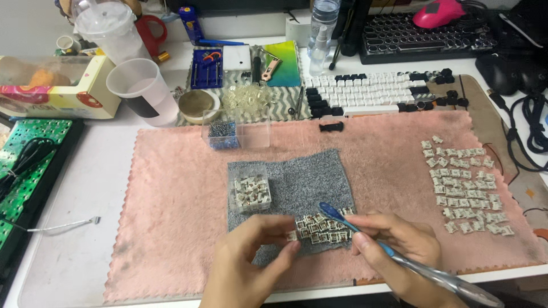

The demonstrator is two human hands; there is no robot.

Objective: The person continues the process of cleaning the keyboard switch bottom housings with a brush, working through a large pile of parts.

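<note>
While I watch, left hand (251,259): fingers pinch one small switch (291,235).
Right hand (399,242): fingers hold a blue brush (365,232).
Under them: grey cloth (297,177) on the pink mat (171,188).

Head camera looks steeply down, close over the desk (85,228).

Your left hand (251,256) comes up from the bottom edge, palm turned inward, fingers curled with thumb and fingertips (291,246) pinched close together. Your right hand (399,245) sits just beside it, to the right, knuckles up, fingers folded into a pen-style grip, thumb pressed against the forefinger. Both wrists angle in toward each other, the fingertips nearly meeting.
</note>
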